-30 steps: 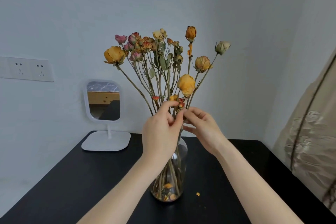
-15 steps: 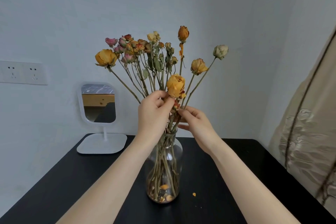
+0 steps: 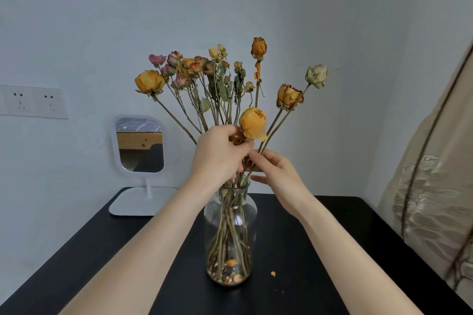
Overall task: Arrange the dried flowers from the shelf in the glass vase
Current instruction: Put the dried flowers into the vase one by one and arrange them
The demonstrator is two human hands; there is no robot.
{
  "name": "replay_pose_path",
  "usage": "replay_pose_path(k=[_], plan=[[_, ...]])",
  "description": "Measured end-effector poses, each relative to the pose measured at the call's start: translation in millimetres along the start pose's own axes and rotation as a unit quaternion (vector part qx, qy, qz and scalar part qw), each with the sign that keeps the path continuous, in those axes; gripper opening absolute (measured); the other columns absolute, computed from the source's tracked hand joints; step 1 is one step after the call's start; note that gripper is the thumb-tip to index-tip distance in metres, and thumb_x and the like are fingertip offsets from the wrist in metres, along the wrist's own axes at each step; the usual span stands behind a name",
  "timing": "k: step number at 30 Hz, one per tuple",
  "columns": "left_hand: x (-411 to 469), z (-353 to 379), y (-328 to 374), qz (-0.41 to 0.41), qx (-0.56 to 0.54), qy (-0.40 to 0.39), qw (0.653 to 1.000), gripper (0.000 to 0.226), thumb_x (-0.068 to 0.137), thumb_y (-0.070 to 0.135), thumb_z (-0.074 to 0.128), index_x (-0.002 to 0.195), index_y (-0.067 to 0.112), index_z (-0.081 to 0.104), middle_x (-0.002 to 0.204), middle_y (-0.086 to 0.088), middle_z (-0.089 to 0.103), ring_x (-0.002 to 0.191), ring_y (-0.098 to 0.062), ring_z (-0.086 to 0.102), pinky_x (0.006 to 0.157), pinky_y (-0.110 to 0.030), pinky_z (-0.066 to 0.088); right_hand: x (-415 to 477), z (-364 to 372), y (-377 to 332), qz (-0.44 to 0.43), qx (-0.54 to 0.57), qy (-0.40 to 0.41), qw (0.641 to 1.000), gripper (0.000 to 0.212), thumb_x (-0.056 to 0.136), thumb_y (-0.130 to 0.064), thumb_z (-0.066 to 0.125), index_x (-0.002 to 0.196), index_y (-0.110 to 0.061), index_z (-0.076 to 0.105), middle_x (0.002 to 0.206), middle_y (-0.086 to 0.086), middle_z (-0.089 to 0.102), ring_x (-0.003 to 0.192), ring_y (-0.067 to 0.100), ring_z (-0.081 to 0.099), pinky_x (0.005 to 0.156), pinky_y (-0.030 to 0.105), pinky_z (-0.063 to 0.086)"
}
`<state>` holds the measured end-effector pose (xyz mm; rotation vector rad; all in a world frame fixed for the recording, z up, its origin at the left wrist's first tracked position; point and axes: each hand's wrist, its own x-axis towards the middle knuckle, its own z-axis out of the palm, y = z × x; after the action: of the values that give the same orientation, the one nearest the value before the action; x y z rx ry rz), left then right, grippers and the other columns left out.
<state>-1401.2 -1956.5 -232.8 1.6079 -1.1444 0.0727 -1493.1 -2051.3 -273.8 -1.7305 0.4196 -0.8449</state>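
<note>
On the black table (image 3: pixel 332 250), centre front: glass vase (image 3: pixel 230 225), upright and clear, narrow at the neck. It holds the dried flowers (image 3: pixel 217 79), stems down inside and crossing toward the base, heads fanned out well above the rim; the tight neck appears to be what pins the stems and lets the tops spread. Loose petals and crumbs (image 3: pixel 230 276) lie in the bottom of the vase, and one orange petal scrap (image 3: pixel 273 273) lies on the table just beside it, a sign the blooms shed easily. A short yellow rose (image 3: pixel 253 123) sits lowest in the bunch, right above the hands. Left hand (image 3: pixel 217 158): fingers and thumb curled round the gathered stems just under that rose, above the neck, likely to steady the bunch while one stem is adjusted. Right hand (image 3: pixel 276 174): fingers loosely extended, gripping nothing, with the index fingertip touching the stems beside the left thumb, probably nudging the right-leaning stems into place. Task judged nearly done, with all visible flowers already in the vase and only the spacing being adjusted. Also present: a white standing mirror (image 3: pixel 139 144) at the back left of the table, a wall socket (image 3: pixel 33 101) on the left, and beige patterned fabric (image 3: pixel 435 186) at the right edge
</note>
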Motion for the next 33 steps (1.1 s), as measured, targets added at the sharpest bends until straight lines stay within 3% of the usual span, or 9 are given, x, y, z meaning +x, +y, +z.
replay_pose_path(k=[3,10,15,18,20,23,26,30,33], plan=[[-2,-3,0,-0.004,-0.034,-0.009,0.999,0.008,0.085,0.026,0.063,0.078,0.026,0.062,0.033,0.008,0.051,0.025,-0.004,0.043,0.03,-0.011,0.032,1,0,1,0.012,-0.007,0.014,1.0,0.035,0.096,-0.033,0.047,0.106,-0.005,0.065,0.106,0.014,0.068,0.099,0.022,0.063,0.091,0.036,0.05],[-1,-15,-3,-0.071,-0.14,-0.108,0.982,0.015,0.085,0.027,0.062,0.098,0.02,0.067,0.034,0.007,0.043,0.028,-0.005,0.033,0.036,-0.015,0.03,-1,1,1,0.003,-0.019,0.011,1.0,0.023,0.093,-0.026,0.054,0.108,-0.012,0.064,0.103,0.013,0.069,0.1,0.024,0.064,0.092,0.037,0.05],[-18,-14,-18,-0.01,-0.134,-0.028,0.991,0.028,0.087,0.022,0.063,0.111,0.034,0.056,0.042,0.002,0.057,0.029,-0.005,0.042,0.037,-0.016,0.041,-4,0,1,-0.002,-0.025,-0.001,1.0,0.023,0.089,-0.013,0.061,0.112,-0.014,0.059,0.11,0.031,0.06,0.104,0.035,0.06,0.095,0.041,0.048],[-26,-10,-26,-0.001,-0.11,0.005,0.994,0.02,0.084,0.027,0.065,0.104,0.027,0.063,0.042,0.004,0.058,0.03,-0.005,0.044,0.042,-0.016,0.045,-4,4,2,-0.02,0.007,0.017,1.0,0.022,0.09,-0.007,0.057,0.11,-0.015,0.058,0.092,0.011,0.071,0.09,0.013,0.067,0.093,0.032,0.049],[-24,-8,-26,0.003,-0.081,0.018,0.997,0.016,0.081,0.031,0.068,0.097,0.029,0.063,0.042,0.006,0.059,0.032,-0.005,0.048,0.04,-0.015,0.045,-2,6,2,-0.033,0.021,0.024,0.999,0.02,0.091,-0.007,0.056,0.109,-0.013,0.059,0.089,-0.001,0.071,0.087,0.006,0.066,0.089,0.026,0.05],[-21,-5,-25,0.022,-0.006,0.047,0.999,0.008,0.082,0.036,0.066,0.085,0.03,0.062,0.042,0.005,0.058,0.038,-0.005,0.055,0.047,-0.018,0.049,-1,6,1,-0.035,0.03,0.028,0.999,0.018,0.091,-0.008,0.056,0.109,-0.009,0.06,0.089,0.009,0.068,0.083,0.01,0.064,0.079,0.02,0.053],[-22,-1,-27,0.056,0.057,0.075,0.994,0.015,0.086,0.034,0.061,0.08,0.021,0.066,0.044,0.0,0.058,0.045,-0.013,0.059,0.06,-0.022,0.05,-1,5,2,-0.031,0.035,0.035,0.998,0.024,0.087,-0.009,0.062,0.11,-0.005,0.058,0.087,0.025,0.057,0.085,0.021,0.059,0.08,0.025,0.052],[-29,-2,-34,0.05,0.035,0.116,0.991,0.007,0.086,0.031,0.06,0.081,0.025,0.063,0.043,0.001,0.056,0.044,-0.011,0.057,0.053,-0.023,0.051,-5,5,3,-0.041,0.039,0.027,0.998,0.025,0.086,-0.011,0.063,0.111,-0.008,0.06,0.107,0.032,0.058,0.092,0.029,0.06,0.086,0.032,0.052],[-30,-2,-38,0.042,0.025,0.128,0.991,0.004,0.086,0.029,0.061,0.084,0.03,0.058,0.042,0.005,0.055,0.046,-0.005,0.058,0.052,-0.018,0.049,-4,5,5,-0.045,0.052,0.023,0.997,0.024,0.087,-0.008,0.06,0.111,-0.008,0.061,0.111,0.03,0.059,0.102,0.036,0.059,0.09,0.037,0.052]])
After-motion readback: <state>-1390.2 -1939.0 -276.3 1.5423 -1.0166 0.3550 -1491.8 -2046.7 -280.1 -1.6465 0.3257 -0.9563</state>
